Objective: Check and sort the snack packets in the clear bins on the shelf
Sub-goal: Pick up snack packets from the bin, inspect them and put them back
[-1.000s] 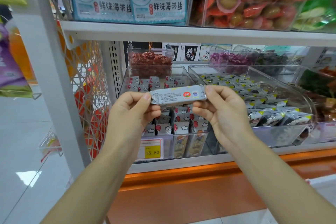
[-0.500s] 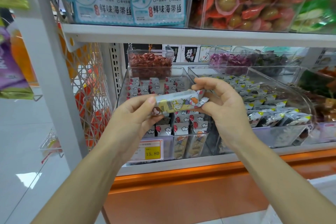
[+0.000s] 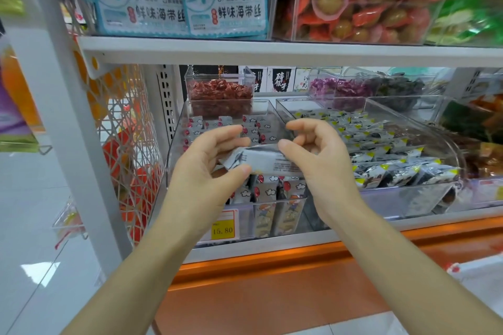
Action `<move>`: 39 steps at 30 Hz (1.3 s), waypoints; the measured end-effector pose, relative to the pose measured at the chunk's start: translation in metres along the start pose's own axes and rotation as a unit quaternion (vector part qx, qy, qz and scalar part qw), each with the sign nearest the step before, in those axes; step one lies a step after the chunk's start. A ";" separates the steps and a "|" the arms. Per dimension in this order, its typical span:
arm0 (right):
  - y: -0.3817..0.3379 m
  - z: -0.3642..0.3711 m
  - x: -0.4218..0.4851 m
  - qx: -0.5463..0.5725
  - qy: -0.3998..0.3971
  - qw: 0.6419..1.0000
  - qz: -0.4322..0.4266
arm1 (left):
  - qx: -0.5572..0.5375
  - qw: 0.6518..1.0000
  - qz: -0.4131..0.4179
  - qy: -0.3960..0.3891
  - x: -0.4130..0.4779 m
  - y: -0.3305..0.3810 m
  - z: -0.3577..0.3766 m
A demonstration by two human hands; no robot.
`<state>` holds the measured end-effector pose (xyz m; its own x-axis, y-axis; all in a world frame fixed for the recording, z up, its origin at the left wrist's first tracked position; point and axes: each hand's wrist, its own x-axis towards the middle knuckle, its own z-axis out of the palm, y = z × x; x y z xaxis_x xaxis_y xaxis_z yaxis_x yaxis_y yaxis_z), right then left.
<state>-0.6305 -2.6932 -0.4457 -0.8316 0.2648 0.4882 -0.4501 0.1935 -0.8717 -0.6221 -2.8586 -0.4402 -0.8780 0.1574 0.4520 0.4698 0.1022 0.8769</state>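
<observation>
Silver foil shows on the snack packet now: half a second ago its yellow printed face was towards us, so it has been rolled over between the fingers again, and I'd judge the check on this one is nearly done, with sorting it into a bin next. One packet is in hand, held by two hands in front of the shelf, above the left front bin. The left hand pinches its left end between thumb and curled fingers; the right hand grips the right end under the thumb, forefinger lifted clear. I count four clear bins plainly on this shelf: the left front bin, the right front bin, a small bin of red sweets and one of purple sweets. Their packets are too many to count. One yellow price tag hangs below.
</observation>
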 end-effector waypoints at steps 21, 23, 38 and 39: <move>-0.002 -0.003 0.026 -0.002 -0.053 0.998 0.028 | 0.138 0.986 -0.044 0.078 0.029 -0.014 -0.008; -0.004 -0.003 0.047 -0.046 -0.032 0.998 0.020 | 0.241 0.969 -0.025 0.042 0.052 -0.015 -0.008; 0.016 0.027 0.138 -0.170 -0.025 0.985 -0.004 | 0.503 0.845 -0.125 -0.133 0.171 -0.104 -0.001; 0.017 0.028 0.139 -0.161 -0.027 0.987 0.001 | 0.501 0.845 -0.129 -0.135 0.173 -0.106 -0.002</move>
<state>-0.7631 -2.6797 -0.3938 -0.8521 0.2173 0.4762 -0.3290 0.4852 -0.8102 -0.8243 -2.8436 -0.4545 -0.9735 0.2082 0.0948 0.2273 0.9266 0.2996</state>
